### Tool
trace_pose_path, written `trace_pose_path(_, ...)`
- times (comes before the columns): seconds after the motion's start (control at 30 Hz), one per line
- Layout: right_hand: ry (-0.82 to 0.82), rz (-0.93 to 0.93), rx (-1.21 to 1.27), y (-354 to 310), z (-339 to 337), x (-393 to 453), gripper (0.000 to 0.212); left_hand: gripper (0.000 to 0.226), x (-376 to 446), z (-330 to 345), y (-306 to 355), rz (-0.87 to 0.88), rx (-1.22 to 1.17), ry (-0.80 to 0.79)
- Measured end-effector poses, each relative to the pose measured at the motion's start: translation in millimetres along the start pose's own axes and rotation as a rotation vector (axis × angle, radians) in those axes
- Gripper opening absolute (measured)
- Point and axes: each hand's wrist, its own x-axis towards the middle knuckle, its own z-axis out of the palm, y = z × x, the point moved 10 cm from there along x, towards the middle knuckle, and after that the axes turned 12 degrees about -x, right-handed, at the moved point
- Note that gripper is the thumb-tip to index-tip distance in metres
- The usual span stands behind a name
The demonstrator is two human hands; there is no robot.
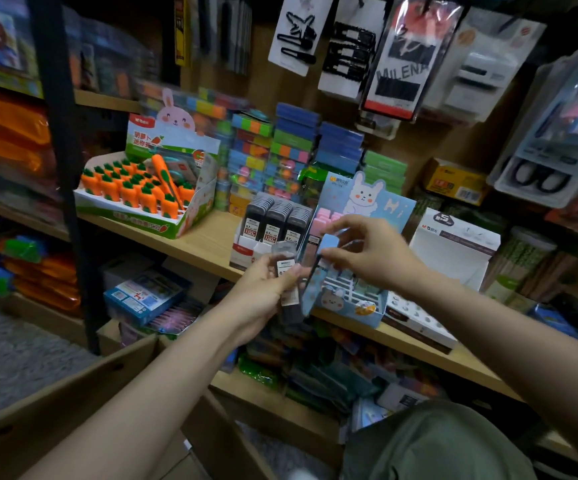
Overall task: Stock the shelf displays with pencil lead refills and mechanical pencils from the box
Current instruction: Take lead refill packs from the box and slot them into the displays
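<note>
**Lead refills held before the shelf**

Small dark lead refill cases [288,289] with white labels sit gripped in the left hand [263,289]. The right hand [367,251] pinches what looks like another, blurred, before the blue bunny display [346,303] on the wooden shelf [204,244].

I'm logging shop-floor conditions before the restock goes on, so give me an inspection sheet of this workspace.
Surface: wooden shelf, crowded with display boxes.
Job's things: lead refill packs; lead refill display; blue bunny display; cardboard box.
Clutter: carrot display; stacked sticky-note packs.
Hands: left hand holds the packs; right hand pinches a blue item.
Cables: nothing seen.
Surroundings: hanging hair-clip cards.
</note>
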Motion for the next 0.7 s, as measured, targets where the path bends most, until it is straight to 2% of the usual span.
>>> trace_pose_path(0.13,0.152,-0.05,-0.224,4,-52,8,0.022,0.011,1,-23,9,0.044,0.106,0.122)
trace_pose_path(0.23,0.179,-0.086,-0.362,9,-68,11,0.022,0.012,2,-17,11,0.035,0.114,0.101)
trace_pose_path(0.33,0.165,-0.113,-0.432,16,-61,13,0.023,0.011,0,-1,6,-0.034,0.018,0.047)
trace_pose_path(0.7,0.15,-0.084,-0.482,37,-27,22,0.027,0.015,-1,-2,9,-0.032,0.05,0.066)
